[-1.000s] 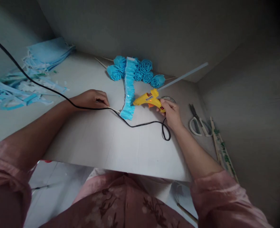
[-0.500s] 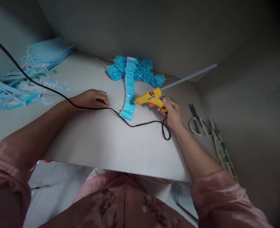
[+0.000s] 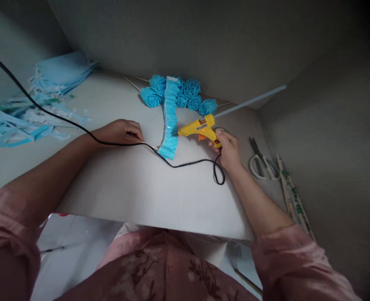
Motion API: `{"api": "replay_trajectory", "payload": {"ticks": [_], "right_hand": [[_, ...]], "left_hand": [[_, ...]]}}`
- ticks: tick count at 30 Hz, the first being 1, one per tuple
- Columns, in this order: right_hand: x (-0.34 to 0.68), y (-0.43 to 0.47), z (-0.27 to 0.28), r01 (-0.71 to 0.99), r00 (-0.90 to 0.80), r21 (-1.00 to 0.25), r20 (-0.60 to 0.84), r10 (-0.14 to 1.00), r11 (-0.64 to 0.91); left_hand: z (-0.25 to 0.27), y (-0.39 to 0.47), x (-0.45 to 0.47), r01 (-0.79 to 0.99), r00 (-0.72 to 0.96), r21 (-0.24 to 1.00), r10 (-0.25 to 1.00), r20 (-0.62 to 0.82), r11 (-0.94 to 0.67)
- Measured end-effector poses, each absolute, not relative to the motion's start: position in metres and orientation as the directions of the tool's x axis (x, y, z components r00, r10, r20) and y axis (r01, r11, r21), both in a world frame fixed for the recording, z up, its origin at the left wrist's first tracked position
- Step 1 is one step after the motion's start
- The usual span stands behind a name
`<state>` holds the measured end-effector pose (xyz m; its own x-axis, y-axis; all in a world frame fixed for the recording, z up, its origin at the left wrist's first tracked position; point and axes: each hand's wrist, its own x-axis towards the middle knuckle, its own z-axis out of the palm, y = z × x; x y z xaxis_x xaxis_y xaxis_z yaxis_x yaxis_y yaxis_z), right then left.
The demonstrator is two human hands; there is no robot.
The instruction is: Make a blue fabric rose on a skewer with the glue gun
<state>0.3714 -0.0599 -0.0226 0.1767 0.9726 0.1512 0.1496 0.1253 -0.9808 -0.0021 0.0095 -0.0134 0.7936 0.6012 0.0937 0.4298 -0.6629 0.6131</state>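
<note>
My right hand [image 3: 230, 150] is closed around the handle of a yellow glue gun [image 3: 197, 127]. A long pale glue stick [image 3: 250, 100] juts from the back of the gun. Its nozzle is at the right edge of a pleated light-blue strip [image 3: 170, 109]; whether it touches cannot be made out. The strip runs from the flowers down toward me, with shiny spots on it. My left hand [image 3: 124, 131] pinches a thin wooden stick [image 3: 152, 146] whose far end meets the strip's near end. The gun's black cord [image 3: 188, 163] crosses the stick and my left forearm.
Several blue rolled flowers [image 3: 191, 88] on sticks lie at the table's back. Blue face masks [image 3: 62, 71] are stacked at the back left, with cut scraps [image 3: 31, 121] before them. Scissors [image 3: 262, 163] and a bundle of sticks [image 3: 294, 196] lie at the right, beside a grey wall.
The glue gun's nozzle has shifted very slightly to the right relative to the blue strip. My left hand and the stick stay in place.
</note>
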Motion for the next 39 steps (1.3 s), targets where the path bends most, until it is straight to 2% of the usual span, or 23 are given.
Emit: {"api": "replay_trajectory", "payload": {"ticks": [19, 27, 39], "right_hand": [[0.3692, -0.0611, -0.0215, 0.114, 0.173, -0.987, 0.133, 0.976, 0.115], [0.3711, -0.0562, -0.0238, -0.016, 0.205, -0.992, 0.115, 0.972, 0.121], [0.3722, -0.0571, -0.0218, -0.102, 0.22, -0.99, 0.075, 0.973, 0.1]], "left_hand": [[-0.0161, 0.0144, -0.0045, 0.412, 0.814, 0.576, 0.569, 0.115, -0.706], [-0.0139, 0.0149, -0.005, 0.442, 0.817, 0.531, 0.569, 0.095, -0.723], [-0.0195, 0.018, -0.0083, 0.475, 0.8, 0.529, 0.595, 0.072, -0.703]]}}
